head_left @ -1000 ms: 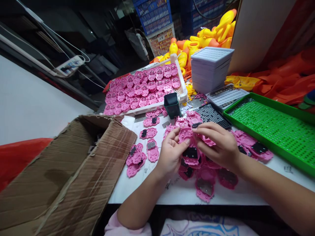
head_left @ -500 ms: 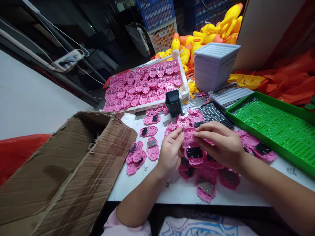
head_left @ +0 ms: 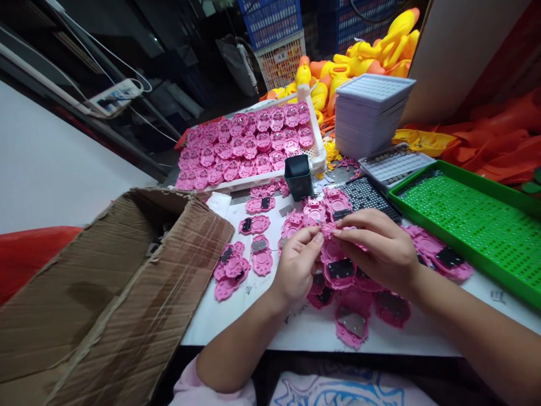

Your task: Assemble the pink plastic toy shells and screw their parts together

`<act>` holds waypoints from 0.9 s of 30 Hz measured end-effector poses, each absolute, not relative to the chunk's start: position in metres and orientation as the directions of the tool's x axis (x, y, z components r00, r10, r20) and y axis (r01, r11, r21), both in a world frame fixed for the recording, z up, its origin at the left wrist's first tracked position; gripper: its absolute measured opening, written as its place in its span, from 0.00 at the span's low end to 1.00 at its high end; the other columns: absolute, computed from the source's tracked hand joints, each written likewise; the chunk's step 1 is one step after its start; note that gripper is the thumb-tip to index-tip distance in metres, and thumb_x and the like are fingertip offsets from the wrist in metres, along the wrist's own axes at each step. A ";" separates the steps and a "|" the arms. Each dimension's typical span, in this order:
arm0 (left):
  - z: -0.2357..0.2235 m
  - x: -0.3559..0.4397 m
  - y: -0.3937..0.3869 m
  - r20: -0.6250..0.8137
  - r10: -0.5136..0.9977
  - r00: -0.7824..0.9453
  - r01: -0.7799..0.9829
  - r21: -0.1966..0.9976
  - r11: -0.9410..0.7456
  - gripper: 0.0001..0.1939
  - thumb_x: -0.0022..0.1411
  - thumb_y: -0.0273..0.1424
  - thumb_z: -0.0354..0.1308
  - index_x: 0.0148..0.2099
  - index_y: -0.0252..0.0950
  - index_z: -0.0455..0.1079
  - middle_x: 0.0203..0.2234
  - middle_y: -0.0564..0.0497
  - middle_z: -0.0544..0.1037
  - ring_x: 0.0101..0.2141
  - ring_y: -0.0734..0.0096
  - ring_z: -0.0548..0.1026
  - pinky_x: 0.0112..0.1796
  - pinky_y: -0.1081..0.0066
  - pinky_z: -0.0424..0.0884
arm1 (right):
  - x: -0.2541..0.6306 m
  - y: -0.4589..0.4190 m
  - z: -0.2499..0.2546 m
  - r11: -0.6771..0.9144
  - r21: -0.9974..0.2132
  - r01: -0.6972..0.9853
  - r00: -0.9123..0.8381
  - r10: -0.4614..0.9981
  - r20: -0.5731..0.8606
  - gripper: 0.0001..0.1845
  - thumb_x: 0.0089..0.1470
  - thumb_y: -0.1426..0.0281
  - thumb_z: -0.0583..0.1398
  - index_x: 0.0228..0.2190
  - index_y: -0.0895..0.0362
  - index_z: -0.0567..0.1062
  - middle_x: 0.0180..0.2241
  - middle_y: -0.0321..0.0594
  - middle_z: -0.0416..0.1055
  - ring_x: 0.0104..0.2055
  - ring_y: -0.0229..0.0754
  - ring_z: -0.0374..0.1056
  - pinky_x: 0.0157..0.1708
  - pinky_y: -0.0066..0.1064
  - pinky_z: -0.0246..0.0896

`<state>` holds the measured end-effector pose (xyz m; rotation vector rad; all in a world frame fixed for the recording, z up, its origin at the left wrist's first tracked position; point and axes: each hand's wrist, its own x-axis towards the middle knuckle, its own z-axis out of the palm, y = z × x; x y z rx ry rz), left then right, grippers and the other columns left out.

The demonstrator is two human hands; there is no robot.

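Observation:
Between my two hands is a pink plastic casing [head_left: 339, 265] with a black panel at its near end. My left hand [head_left: 299, 260] pinches its far left edge with thumb and forefinger. At the far right edge, the fingertips of my right hand [head_left: 376, 242] are closed on the same casing; any small part between them is too hidden to make out. Under and around the hands lies a pile of similar pink casings [head_left: 353, 316], some with black panels and some with grey ones. A few more casings [head_left: 262, 255] are spread to the left.
A white tray [head_left: 320, 160] of pink casings stands at the back, behind a dark square cup [head_left: 298, 177]. On the right are a green tray [head_left: 473, 225], a black perforated tray [head_left: 367, 197] and stacked white trays [head_left: 369, 118]. An open cardboard box [head_left: 169, 299] flanks the left side.
My hands and the held casing have shifted slightly to the right relative to the pile. The left hand has turned a little; both still grip the casing.

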<state>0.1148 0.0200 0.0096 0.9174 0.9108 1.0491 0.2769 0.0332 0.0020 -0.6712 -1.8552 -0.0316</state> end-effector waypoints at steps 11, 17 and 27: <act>0.007 0.109 0.015 0.211 0.964 0.160 0.062 0.973 -0.223 0.13 0.65 0.39 0.52 0.33 0.35 0.67 0.21 0.56 0.64 0.24 0.78 0.61 0.27 0.75 0.59 | 0.278 0.019 0.000 0.840 -0.226 0.493 -0.262 0.391 0.883 0.16 0.44 0.81 0.65 0.38 0.61 0.74 0.35 0.46 0.77 0.37 0.43 0.69 0.37 0.39 0.70; 0.004 0.108 0.014 0.218 0.957 0.190 0.033 0.973 -0.228 0.13 0.65 0.39 0.52 0.33 0.35 0.67 0.21 0.55 0.66 0.24 0.76 0.63 0.28 0.74 0.62 | 0.273 0.016 0.002 0.827 -0.254 0.501 -0.214 0.402 0.890 0.17 0.45 0.82 0.64 0.39 0.58 0.72 0.30 0.41 0.76 0.34 0.40 0.68 0.34 0.36 0.71; 0.014 0.114 0.006 0.034 0.984 0.172 -0.208 0.978 0.003 0.10 0.56 0.37 0.63 0.33 0.36 0.69 0.25 0.53 0.73 0.25 0.77 0.69 0.28 0.77 0.65 | 0.270 0.009 0.009 0.873 -0.329 0.360 -0.230 0.425 0.876 0.27 0.45 0.82 0.64 0.47 0.58 0.68 0.32 0.42 0.76 0.35 0.40 0.70 0.36 0.34 0.72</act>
